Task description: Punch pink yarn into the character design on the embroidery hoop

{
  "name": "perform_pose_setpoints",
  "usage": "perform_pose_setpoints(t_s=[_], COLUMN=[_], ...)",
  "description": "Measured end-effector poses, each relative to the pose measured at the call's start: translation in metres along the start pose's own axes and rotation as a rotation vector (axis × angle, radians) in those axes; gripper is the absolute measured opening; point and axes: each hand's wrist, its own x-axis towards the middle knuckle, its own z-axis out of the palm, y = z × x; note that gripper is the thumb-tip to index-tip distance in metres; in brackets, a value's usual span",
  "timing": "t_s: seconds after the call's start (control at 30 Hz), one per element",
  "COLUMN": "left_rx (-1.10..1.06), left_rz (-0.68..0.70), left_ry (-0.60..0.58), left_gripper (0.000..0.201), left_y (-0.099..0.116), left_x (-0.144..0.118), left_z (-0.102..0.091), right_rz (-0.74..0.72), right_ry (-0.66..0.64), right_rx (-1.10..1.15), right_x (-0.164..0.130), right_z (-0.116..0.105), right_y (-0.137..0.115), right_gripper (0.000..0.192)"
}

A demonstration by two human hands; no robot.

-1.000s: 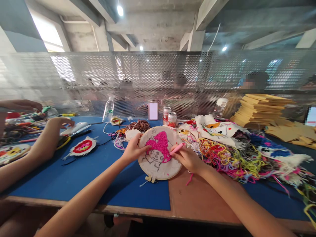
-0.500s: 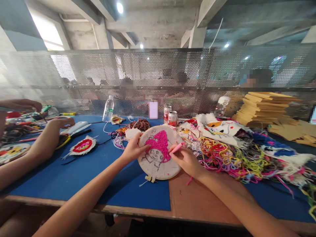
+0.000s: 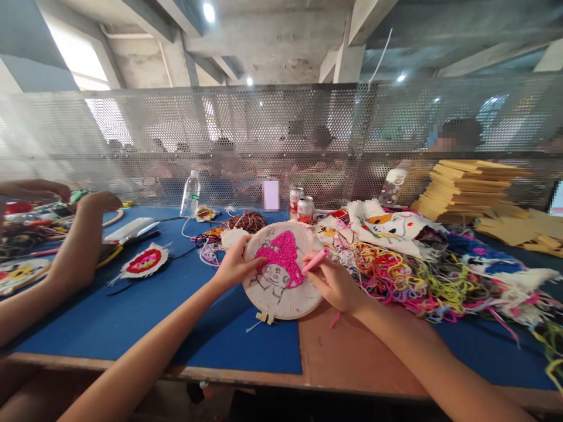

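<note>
A round embroidery hoop [image 3: 281,299] with white cloth stands tilted on the blue table [image 3: 132,310]. The cloth carries a drawn figure partly filled with pink loops. My left hand [image 3: 233,266] grips the hoop's left rim. My right hand [image 3: 334,284] holds a pink punch needle [image 3: 315,262], its tip against the cloth at the right edge of the pink patch. A pink thread hangs below my right wrist.
A heap of coloured yarn [image 3: 404,275] and stitched cloths [image 3: 382,225] lies to the right, with stacked yellow boards [image 3: 470,187] behind. Two cans [image 3: 301,206] and a bottle [image 3: 190,196] stand by the mesh screen. Another person's hand [image 3: 94,205] works at the left near a red patch [image 3: 145,262].
My hands and the hoop have stayed almost in place, the needle still at the cloth. The other person's hand at the left has lifted and moved back.
</note>
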Motion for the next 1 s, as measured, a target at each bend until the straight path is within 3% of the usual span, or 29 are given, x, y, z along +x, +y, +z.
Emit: perform_pose_setpoints(t_s=[0.3,1.0], left_rx=[0.052,0.04], left_rz=[-0.017,-0.004], left_ry=[0.013,0.012], left_gripper=[0.038,0.037], left_y=[-0.003,-0.004], left_x=[0.002,0.002], left_z=[0.0,0.001], right_rz=[-0.124,-0.17], right_ry=[-0.031,-0.071], right_rx=[0.052,0.107], right_x=[0.004,0.003], right_z=[-0.005,-0.01], right_y=[0.01,0.009], right_gripper=[0.006,0.009])
